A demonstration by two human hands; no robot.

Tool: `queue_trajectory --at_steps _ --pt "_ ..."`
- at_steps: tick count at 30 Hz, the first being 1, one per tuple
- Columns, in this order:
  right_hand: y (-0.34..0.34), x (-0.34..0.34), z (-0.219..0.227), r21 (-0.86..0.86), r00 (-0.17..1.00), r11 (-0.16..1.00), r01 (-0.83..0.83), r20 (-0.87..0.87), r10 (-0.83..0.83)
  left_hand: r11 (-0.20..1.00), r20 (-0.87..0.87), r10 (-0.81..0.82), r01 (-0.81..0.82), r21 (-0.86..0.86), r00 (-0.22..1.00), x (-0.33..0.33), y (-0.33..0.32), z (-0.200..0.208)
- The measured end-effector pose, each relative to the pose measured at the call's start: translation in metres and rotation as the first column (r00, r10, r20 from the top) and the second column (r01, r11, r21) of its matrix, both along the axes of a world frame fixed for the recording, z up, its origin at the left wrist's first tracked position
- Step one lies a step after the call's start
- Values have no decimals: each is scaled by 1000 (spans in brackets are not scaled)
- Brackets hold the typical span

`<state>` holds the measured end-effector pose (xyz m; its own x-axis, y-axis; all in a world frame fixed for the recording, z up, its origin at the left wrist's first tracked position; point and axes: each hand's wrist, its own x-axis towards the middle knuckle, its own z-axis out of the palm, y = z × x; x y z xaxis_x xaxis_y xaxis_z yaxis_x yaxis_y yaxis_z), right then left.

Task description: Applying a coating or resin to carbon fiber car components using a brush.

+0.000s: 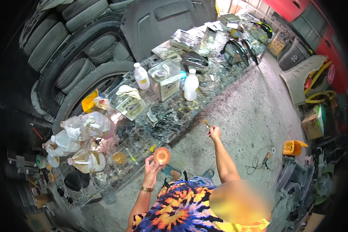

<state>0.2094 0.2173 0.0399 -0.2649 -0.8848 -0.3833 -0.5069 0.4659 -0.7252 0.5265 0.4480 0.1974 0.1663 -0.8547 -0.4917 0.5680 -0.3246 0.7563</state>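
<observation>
Round orange-brown cup point(162, 155) held by the left hand point(154, 170), fingers partly curled about its near side; mouth turned up towards the wearer, presumably so that the inside can be seen and any contents kept in. Cup seen against the near edge of the bench point(214, 89); whether it is also propped there cannot be told. Slim brush-like tool point(206, 123) pinched in the closed fingers of the right hand point(214, 133), its orange tip pointed away from the body, probably kept clear of skin and shirt. Left forearm bent upward from the lower edge, wristwatch point(146, 189) worn on it; right arm stretched further forward, hand carried over the concrete floor point(239, 108), well apart from the left. Plastic jugs point(87, 160) grouped left of the left hand, white bottle point(190, 86) and metal tin point(168, 83) stood beyond both hands, perhaps so set to leave the near edge workable.
</observation>
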Motion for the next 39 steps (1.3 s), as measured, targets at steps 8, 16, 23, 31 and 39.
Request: queue_trajectory --at_steps 8,16,23,31,39 --pt "23 -127 190 -429 819 867 253 572 44 985 -43 -142 138 -102 989 -136 -89 3" --pt "18 -187 282 -623 813 659 -422 63 579 976 -137 -213 205 -72 967 -300 -158 13" --pt "-11 -281 274 -542 757 571 -616 -206 620 944 -195 -327 310 -111 925 -406 -208 25" --pt "-73 -368 269 -557 793 588 -587 -252 554 893 -170 -450 440 -92 877 -493 -290 24" --pt "-156 -445 279 -493 819 666 -560 -210 534 837 -131 -548 542 -82 826 -567 -395 24"
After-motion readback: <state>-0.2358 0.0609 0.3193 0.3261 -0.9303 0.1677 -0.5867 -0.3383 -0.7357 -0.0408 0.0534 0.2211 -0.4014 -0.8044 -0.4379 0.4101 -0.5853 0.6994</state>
